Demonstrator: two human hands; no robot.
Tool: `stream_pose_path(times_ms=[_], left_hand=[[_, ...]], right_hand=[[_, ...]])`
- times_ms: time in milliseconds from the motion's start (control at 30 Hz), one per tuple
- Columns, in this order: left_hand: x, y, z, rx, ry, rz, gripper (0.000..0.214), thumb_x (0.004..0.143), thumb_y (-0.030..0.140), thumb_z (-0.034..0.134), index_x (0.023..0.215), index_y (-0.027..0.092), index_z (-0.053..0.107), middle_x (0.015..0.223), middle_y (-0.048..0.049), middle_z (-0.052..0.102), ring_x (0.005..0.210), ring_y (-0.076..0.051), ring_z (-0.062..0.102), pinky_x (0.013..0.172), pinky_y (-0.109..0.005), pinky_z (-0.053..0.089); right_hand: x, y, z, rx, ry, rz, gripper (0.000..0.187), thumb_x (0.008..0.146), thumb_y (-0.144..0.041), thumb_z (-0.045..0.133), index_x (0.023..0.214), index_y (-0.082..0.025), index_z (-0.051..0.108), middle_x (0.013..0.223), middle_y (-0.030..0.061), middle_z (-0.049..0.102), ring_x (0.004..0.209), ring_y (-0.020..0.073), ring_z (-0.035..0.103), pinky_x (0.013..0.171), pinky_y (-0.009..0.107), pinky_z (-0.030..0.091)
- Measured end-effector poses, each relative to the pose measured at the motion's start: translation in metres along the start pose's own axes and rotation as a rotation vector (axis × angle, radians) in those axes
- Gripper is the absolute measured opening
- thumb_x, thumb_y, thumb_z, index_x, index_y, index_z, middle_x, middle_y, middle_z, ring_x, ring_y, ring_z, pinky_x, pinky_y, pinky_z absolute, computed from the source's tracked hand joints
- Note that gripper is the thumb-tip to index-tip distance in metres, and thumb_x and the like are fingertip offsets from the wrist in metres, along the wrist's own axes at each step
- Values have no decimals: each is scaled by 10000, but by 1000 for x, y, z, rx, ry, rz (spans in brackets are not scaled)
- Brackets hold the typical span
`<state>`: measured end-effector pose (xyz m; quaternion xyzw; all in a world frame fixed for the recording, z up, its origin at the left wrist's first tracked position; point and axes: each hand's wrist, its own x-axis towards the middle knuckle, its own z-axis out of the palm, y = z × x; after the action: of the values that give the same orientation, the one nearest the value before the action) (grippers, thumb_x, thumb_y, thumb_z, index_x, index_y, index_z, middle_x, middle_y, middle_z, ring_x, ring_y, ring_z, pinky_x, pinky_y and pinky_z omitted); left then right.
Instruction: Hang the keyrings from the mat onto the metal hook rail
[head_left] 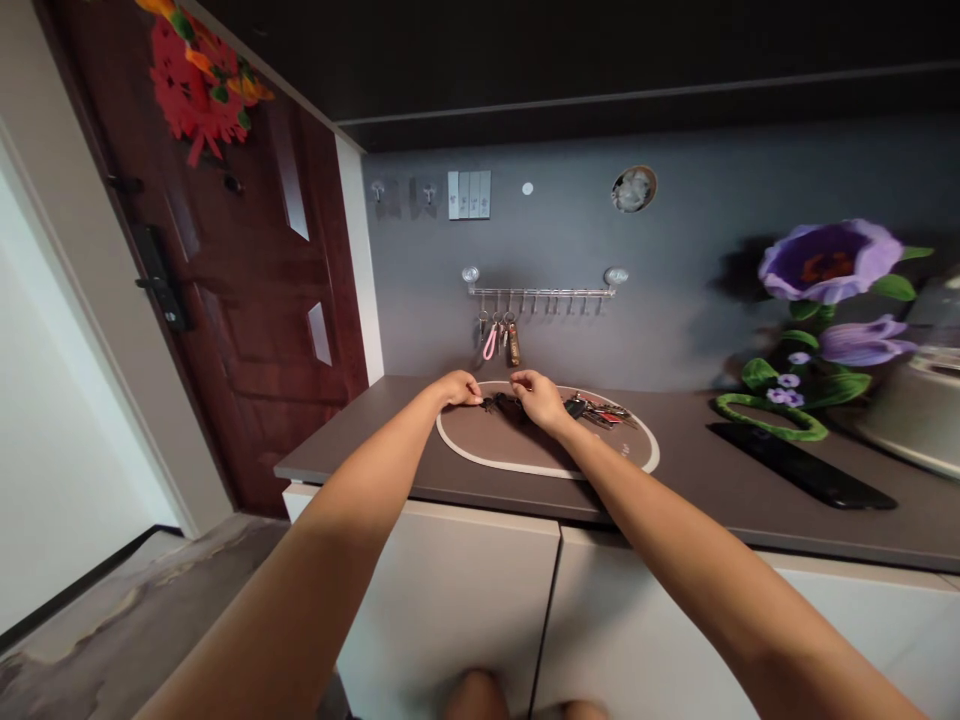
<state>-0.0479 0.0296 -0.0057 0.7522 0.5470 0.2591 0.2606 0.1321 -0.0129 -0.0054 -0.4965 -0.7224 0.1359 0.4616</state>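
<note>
The bare left arm (315, 560) and right arm (705, 550) slant up from the lower corners toward the frame's centre. There the left hand (457, 387) bends its fingers rightward, and the right hand (540, 400) curls leftward, slightly apart from it.

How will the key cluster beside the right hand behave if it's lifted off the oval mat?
The key cluster will probably dangle and shift rather than rise stiffly, being many small pieces heaped together. Its shiny, metallic-looking parts suggest some weight for its size. Lying low on the oval mat, it seems unlikely to roll if pushed.
</note>
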Motion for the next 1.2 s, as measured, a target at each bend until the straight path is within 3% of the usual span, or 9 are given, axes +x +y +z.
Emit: stream_pose_path(times_ms=[167,467,933,1200], left_hand=[[4,-8,2,6,-19,30,225,533,248,726,705,133,639,653,4,620,586,-91,518,621,-210,415],[8,-13,-2,88,-43,95,237,543,275,702,721,129,645,649,3,611,590,-93,499,600,-210,384],[3,0,5,347,75,260,90,667,220,581,684,145,627,617,9,577,580,-99,473,566,-199,326],[-5,11,6,340,198,374,146,756,218,466,731,147,591,655,-8,570,609,-113,476,597,-210,347]], right_hand=[[-4,-1,-5,-213,-90,-117,243,767,-112,442,921,-150,627,970,89,650,915,165,589,839,280,420],[6,6,2,-299,-161,-163,230,786,-152,462,936,-158,636,970,69,657,928,154,587,848,249,407],[11,14,5,-279,-181,-149,191,772,-159,493,872,-185,654,921,59,666,886,171,592,820,260,405],[8,11,3,-249,-179,-153,269,783,-140,458,1010,-153,600,992,94,644,919,185,587,830,279,406]])
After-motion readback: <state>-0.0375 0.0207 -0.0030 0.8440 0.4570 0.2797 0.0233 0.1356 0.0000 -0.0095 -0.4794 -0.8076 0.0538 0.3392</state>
